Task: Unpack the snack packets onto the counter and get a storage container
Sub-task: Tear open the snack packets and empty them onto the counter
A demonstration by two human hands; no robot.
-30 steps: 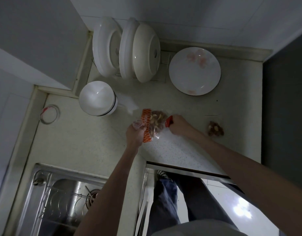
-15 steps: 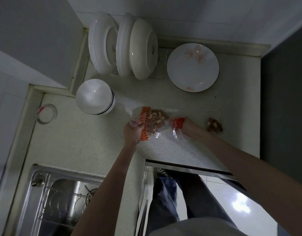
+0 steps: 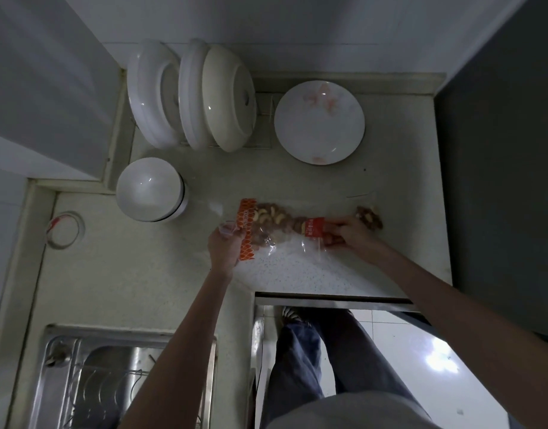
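A clear plastic bag [image 3: 266, 224] with an orange patterned edge holds mixed nuts and lies over the speckled counter [image 3: 297, 274]. My left hand [image 3: 224, 249] grips the bag's orange end. My right hand [image 3: 350, 235] pinches a small snack packet with a red label [image 3: 313, 229], drawn out of the bag toward the right. Another small nut packet [image 3: 370, 216] lies on the counter just beyond my right hand.
An upturned white bowl [image 3: 149, 188] stands left of the bag. A rack at the back holds large white dishes [image 3: 189, 94]; a flowered plate [image 3: 319, 122] lies beside it. A steel sink [image 3: 121, 379] is at lower left, a dark appliance [image 3: 498, 150] on the right.
My right hand has moved right, pulling the red-labelled packet out of the bag toward the packet on the counter. My left hand still holds the bag's orange end.
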